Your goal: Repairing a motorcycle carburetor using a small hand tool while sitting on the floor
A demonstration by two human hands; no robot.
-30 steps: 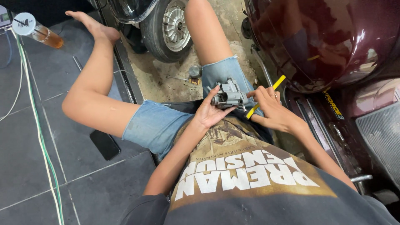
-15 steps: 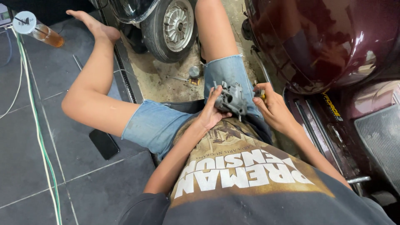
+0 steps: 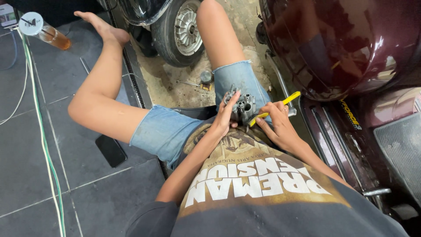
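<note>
Dark floor tiles below; left hand clasps grey metal carburettor steady while right hand grips yellow-handled screwdriver into it.

Viewpoint: head-worn, above the seated person's lap
Facing: steeply down, toward the scooter wheel
Nearness: close, lap just below the wheel
Views: one only

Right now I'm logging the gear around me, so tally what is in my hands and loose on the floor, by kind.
Grey metal engine part, in left hand: 1
Yellow-handled tool, in right hand: 1
Bottle of amber liquid: 1
Flat black slab: 1
Total: 4
</note>
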